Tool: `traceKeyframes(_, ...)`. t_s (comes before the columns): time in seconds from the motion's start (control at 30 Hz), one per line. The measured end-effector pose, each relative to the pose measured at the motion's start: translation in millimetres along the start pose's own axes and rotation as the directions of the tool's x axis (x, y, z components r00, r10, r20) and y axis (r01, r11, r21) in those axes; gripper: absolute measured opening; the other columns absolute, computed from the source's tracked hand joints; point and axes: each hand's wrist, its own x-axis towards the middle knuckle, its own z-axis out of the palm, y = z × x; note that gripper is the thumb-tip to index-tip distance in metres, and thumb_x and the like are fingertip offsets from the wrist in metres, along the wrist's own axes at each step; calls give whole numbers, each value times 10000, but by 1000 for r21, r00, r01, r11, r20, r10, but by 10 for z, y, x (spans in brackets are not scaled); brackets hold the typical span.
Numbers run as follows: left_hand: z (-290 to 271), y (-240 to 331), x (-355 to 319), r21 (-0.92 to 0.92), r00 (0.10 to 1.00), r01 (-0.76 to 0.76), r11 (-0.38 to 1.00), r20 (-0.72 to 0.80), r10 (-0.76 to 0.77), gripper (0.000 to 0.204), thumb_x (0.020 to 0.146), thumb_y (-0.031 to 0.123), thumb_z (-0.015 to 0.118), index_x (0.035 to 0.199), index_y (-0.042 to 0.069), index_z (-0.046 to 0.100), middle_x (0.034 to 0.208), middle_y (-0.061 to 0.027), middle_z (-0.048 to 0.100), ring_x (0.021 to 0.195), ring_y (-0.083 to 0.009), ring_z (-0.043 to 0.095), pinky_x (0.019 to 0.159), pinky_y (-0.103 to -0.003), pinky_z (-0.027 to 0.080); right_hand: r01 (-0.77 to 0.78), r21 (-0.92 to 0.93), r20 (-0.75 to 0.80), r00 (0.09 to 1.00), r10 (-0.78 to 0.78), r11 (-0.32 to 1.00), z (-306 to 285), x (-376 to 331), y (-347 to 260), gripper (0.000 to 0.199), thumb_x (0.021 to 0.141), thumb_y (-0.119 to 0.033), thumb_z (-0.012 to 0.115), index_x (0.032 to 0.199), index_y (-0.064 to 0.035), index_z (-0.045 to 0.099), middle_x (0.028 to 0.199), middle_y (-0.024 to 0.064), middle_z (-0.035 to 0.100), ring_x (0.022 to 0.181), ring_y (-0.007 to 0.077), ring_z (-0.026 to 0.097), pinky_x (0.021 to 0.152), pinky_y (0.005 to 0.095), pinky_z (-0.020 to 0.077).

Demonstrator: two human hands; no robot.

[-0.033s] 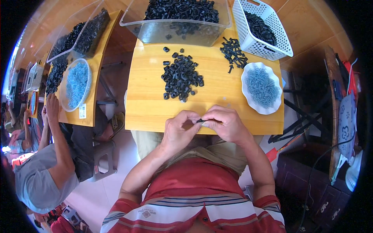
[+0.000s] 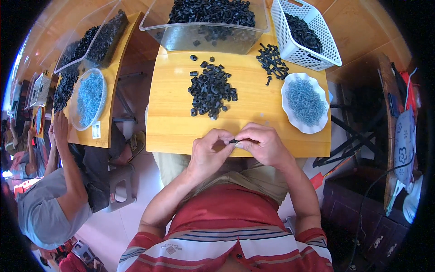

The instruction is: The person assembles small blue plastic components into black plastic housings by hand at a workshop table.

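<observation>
My left hand [image 2: 209, 152] and my right hand [image 2: 263, 145] meet at the near edge of a small wooden table [image 2: 172, 122]. Both pinch one small black part [image 2: 233, 141] between their fingertips. Beyond the hands lies a loose pile of black ring-shaped parts [image 2: 210, 90]. A smaller heap of black pin-like parts [image 2: 272, 61] sits at the far right. A white scalloped dish [image 2: 317, 129] of tiny blue-grey pieces stands right of my right hand.
A clear plastic bin [image 2: 204, 38] and a white basket [image 2: 312, 54], both holding black parts, stand at the table's far edge. Another person [image 2: 54, 208] sits at a second table [image 2: 106, 131] on the left. A dark cabinet [image 2: 358, 213] is on the right.
</observation>
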Motion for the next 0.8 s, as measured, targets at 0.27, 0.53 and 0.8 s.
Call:
traceKeyframes(0.27,-18,43,11,107,996,-89,990,38,86,242,848,9,760,1035,-19,608,904,-101,712,824,-122,683,716,-259,563,-411,549,176,908,379,728,83,-79,122,147,950,-100,667,1047,7,694,954,65,711,860,118,670,772,278,555)
traceKeyframes(0.53,-12,76,53,162,981,-190,968,-15,195,223,802,27,792,971,7,648,867,-111,695,806,-211,692,701,-311,561,-389,737,161,895,416,552,190,-98,142,185,953,-110,668,1068,35,682,981,113,707,895,184,698,825,342,608)
traceKeyframes(0.8,-30,105,119,235,956,-290,928,22,293,259,750,47,815,982,3,707,922,-128,704,845,-284,671,735,-364,545,-360,790,121,885,449,497,240,-129,186,200,943,-94,674,1061,67,671,979,137,702,884,205,704,814,346,611)
